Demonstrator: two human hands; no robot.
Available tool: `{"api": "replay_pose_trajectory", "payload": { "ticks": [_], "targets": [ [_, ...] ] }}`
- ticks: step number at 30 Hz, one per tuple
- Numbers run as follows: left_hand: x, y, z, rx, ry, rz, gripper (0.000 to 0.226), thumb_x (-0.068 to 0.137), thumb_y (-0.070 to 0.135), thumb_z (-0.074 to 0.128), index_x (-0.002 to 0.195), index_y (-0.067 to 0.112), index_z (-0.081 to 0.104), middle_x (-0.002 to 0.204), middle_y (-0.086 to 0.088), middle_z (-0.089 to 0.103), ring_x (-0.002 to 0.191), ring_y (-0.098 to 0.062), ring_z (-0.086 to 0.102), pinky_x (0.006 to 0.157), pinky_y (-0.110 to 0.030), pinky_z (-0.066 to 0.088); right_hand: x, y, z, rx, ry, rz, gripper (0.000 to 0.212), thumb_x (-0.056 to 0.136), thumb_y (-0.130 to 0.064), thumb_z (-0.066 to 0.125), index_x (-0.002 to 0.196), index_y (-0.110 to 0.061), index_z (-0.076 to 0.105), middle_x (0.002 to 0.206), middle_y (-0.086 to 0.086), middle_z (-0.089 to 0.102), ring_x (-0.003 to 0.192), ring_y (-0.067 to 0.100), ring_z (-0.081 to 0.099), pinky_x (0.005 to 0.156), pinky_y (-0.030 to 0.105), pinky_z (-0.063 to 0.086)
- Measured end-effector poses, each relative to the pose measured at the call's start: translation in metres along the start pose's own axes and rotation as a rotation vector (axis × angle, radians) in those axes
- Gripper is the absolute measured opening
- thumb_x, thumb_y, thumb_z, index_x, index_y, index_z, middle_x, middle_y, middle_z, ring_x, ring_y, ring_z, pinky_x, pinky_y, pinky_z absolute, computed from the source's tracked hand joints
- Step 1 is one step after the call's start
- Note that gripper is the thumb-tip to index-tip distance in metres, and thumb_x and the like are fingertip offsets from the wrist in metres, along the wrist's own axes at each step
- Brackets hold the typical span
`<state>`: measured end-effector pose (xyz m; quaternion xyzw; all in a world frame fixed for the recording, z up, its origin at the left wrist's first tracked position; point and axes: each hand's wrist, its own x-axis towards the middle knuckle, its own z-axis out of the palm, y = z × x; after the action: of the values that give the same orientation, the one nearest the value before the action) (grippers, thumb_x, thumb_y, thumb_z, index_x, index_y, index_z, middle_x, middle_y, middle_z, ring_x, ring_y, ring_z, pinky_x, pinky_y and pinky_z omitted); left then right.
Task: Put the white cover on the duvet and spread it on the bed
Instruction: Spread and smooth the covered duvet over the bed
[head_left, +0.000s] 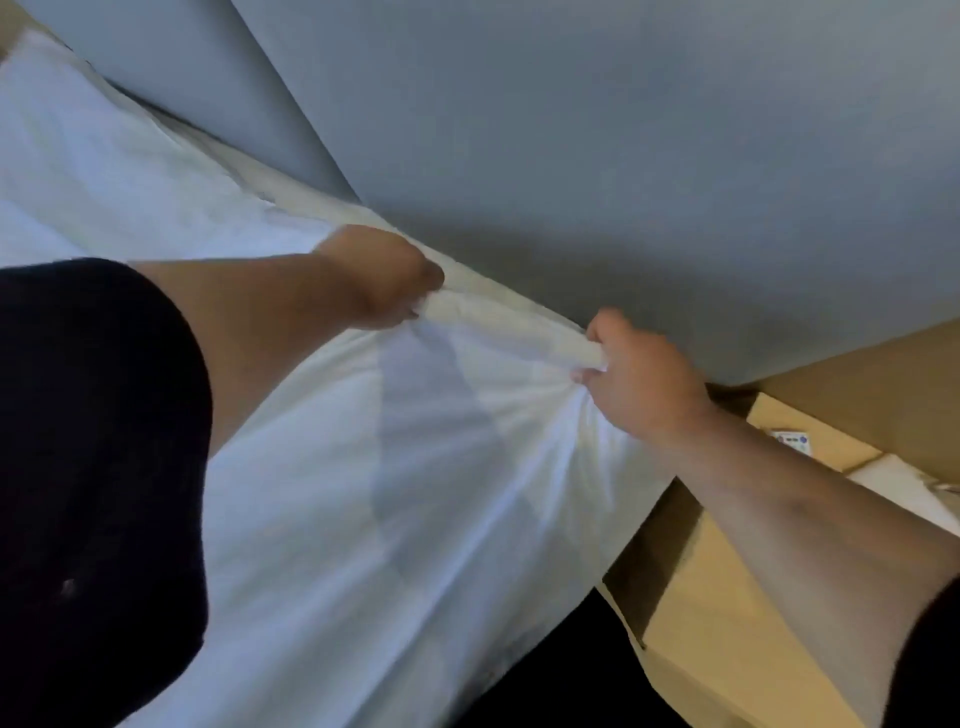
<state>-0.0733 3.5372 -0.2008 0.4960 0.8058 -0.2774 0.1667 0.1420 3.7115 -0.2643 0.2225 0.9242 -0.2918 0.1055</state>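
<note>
Two hands, two bare forearms, dark short sleeves nearest the camera. One white cover (415, 493) with the duvet edge bunched at its top lies over the bed, running from the lower middle up to the grey wall (623, 156). The left hand (382, 278) grips the rolled edge in a fist, arm stretched out; the right hand (639, 379) pinches the same edge, fingers curled round a tuft. One wooden nightstand (727, 597) at right carries a small remote (792, 441) — its markings too blurred to read.
</note>
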Motion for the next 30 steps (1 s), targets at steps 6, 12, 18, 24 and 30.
{"api": "replay_pose_trajectory", "payload": {
  "ticks": [6, 12, 18, 24, 30],
  "targets": [
    [0.041, -0.025, -0.018, -0.048, 0.285, -0.052, 0.036, 0.089, 0.028, 0.065, 0.122, 0.016, 0.057, 0.116, -0.014, 0.061, 0.111, -0.039, 0.056, 0.081, -0.041, 0.043, 0.050, 0.015, -0.014, -0.224, 0.251, -0.006, 0.026, 0.088, -0.019, 0.065, 0.093, -0.023, 0.040, 0.090, 0.011, 0.066, 0.082, 0.041, 0.064, 0.063, 0.038, 0.046],
    [0.027, 0.024, 0.134, -0.343, 0.164, -0.167, 0.079, 0.089, 0.034, 0.063, 0.153, 0.014, 0.022, 0.160, -0.012, 0.021, 0.147, -0.033, 0.018, 0.121, -0.043, 0.015, 0.073, 0.093, 0.112, -0.295, 0.002, 0.253, 0.020, 0.088, -0.013, 0.062, 0.098, -0.015, 0.044, 0.110, 0.022, 0.063, 0.101, 0.044, 0.062, 0.073, 0.041, 0.048],
    [-0.073, 0.072, 0.285, -0.602, -0.293, -0.281, 0.097, 0.091, 0.062, 0.052, 0.158, 0.021, -0.006, 0.166, -0.001, -0.013, 0.153, -0.022, -0.010, 0.124, -0.041, 0.003, 0.067, 0.038, 0.166, -0.227, 0.139, 0.343, 0.059, 0.083, -0.020, 0.062, 0.135, -0.008, 0.038, 0.148, 0.021, 0.035, 0.132, 0.043, 0.037, 0.099, 0.056, 0.038],
    [-0.099, 0.114, 0.295, -0.778, -0.152, -0.298, 0.084, 0.096, 0.059, 0.043, 0.159, 0.021, 0.004, 0.167, -0.001, -0.002, 0.153, -0.021, -0.007, 0.124, -0.038, 0.001, 0.027, -0.134, 0.216, -0.103, -0.178, -0.522, 0.062, 0.092, -0.025, 0.054, 0.150, -0.012, 0.037, 0.159, 0.011, 0.033, 0.149, 0.028, 0.025, 0.122, 0.052, 0.019],
    [-0.118, 0.049, 0.327, -0.818, 0.042, -0.547, 0.069, 0.091, 0.060, 0.052, 0.150, 0.028, 0.036, 0.159, -0.002, 0.032, 0.149, -0.027, 0.021, 0.122, -0.039, 0.020, 0.100, -0.263, 0.288, -0.283, -0.361, -0.823, 0.058, 0.103, -0.037, 0.038, 0.158, -0.026, 0.021, 0.167, 0.001, 0.015, 0.154, 0.021, 0.007, 0.125, 0.045, 0.004]
  ]
}}
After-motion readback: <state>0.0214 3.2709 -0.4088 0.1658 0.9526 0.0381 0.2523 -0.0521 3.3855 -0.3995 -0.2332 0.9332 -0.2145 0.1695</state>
